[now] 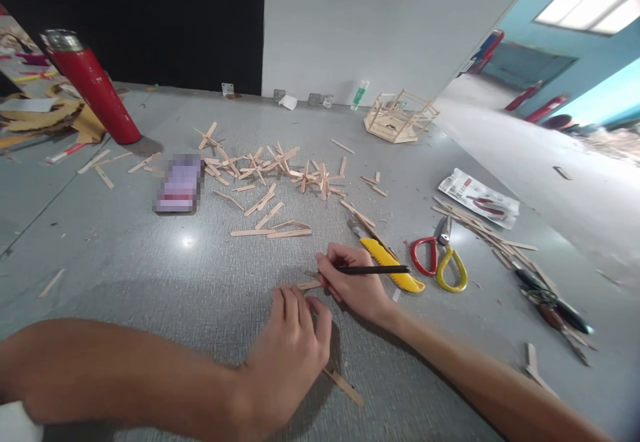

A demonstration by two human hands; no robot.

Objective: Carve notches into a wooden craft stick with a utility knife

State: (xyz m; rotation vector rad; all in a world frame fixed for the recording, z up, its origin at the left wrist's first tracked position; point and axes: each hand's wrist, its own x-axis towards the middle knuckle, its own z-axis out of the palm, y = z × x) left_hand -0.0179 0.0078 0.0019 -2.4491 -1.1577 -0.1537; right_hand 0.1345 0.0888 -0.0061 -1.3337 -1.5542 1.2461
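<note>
In my right hand (353,282) is a slim black pen-like tool (375,270), gripped like a pencil with its thin tip pointing left. That tip is close to a small wooden craft stick (310,285) lying on the table. My left hand (297,335) is bent, its fingertips pressed down at the left end of this stick, hiding part of it. Another craft stick (345,387) pokes out below my left hand. A yellow utility knife (393,265) lies just behind my right hand, and scissors (444,249) with one red and one yellow handle are to its right.
Many sticks and glued star shapes (280,162) lie across the middle of the table (125,282). A phone (180,183), red flask (95,89), wooden frame model (397,119), white packet (479,197) and pliers (550,302) surround the work. A grey panel (370,22) stands behind.
</note>
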